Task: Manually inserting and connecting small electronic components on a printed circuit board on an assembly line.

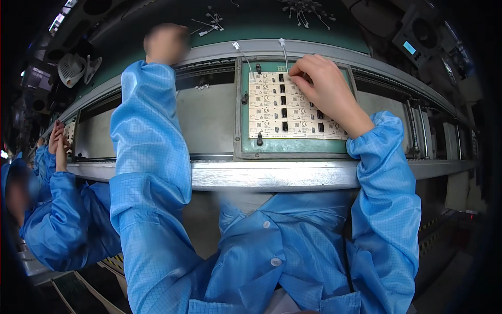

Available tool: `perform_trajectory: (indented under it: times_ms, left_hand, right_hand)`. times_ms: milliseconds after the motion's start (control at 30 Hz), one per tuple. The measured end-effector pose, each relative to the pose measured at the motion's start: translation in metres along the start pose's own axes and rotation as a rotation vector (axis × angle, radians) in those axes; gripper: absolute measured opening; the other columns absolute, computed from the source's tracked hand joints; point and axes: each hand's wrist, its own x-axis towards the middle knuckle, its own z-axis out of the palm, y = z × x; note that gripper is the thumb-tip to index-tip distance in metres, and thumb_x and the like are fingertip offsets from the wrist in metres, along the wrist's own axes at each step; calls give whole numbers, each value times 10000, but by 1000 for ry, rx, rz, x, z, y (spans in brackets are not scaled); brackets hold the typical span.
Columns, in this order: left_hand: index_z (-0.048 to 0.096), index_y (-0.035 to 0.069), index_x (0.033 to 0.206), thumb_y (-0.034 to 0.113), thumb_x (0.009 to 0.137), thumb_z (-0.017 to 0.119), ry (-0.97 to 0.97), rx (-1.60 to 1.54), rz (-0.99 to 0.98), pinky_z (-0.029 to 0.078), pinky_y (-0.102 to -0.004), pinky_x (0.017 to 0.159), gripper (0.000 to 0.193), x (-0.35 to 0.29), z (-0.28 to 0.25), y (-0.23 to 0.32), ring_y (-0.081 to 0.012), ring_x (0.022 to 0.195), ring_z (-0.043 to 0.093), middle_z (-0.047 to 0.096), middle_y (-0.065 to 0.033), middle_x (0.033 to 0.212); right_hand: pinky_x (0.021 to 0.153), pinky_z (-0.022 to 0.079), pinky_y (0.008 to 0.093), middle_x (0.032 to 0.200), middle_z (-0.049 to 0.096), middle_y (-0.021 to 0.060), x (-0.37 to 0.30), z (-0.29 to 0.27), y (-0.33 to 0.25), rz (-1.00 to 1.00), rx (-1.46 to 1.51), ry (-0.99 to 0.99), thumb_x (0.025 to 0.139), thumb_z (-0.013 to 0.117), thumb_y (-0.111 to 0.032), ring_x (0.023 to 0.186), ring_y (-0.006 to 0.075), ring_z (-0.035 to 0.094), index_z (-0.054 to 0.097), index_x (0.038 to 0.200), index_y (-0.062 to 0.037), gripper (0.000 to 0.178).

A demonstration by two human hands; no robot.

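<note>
A cream-white panel of circuit boards (267,116), with rows of black components, lies in a green fixture (303,147). My right hand (327,86) is over its upper part, thumb and index finger pinched at the lower end of a short white cable (284,51). That cable's white plug sticks up past the fixture's far edge. To its left, another white cable (243,53) runs from the panel's top left corner to a plug beyond the edge. My left hand (166,44) is stretched out at the far left, beside loose cables (211,25); its fingers are blurred.
More loose cables (308,11) lie on the green surface at the back. A metal rail (272,175) crosses in front of me, between my body and the fixture. At left, a person in blue (68,214) works along the same line. A device with a lit screen (409,47) stands back right.
</note>
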Motion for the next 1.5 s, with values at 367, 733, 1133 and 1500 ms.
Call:
perform_trajectory:
  times_ms: [367,733,1133,1500]
  left_hand:
    - [717,87,1052,234,926,661,169,-472,-27,538,-371,849,202,0,14,-4,-309,963,694,743,-96,1006]
    - [671,-22,970,66,924,656,346,-764,79,537,-340,679,101,-22,-79,87,-272,752,722,707,-188,808]
    - [679,87,886,141,891,640,264,-529,216,461,-434,753,67,-66,-92,130,-288,774,679,699,-97,738]
    - [720,126,876,155,845,687,52,-347,288,349,-453,850,53,-96,-94,152,-255,888,615,673,-14,906]
  right_hand:
    - [838,432,361,885,650,57,6,-4,-9,-137,-194,-87,891,654,-91,906,247,594,672,911,-49,50]
    - [850,430,362,898,652,50,5,-3,-5,-140,-203,-75,901,652,-102,925,241,591,678,932,-52,65]
    - [963,429,388,945,639,79,-3,-16,-12,-88,-95,-172,879,642,-60,1002,261,588,703,917,-21,82]
    - [843,514,442,967,651,95,88,12,32,57,-314,40,903,592,-121,930,309,645,704,1012,-104,157]
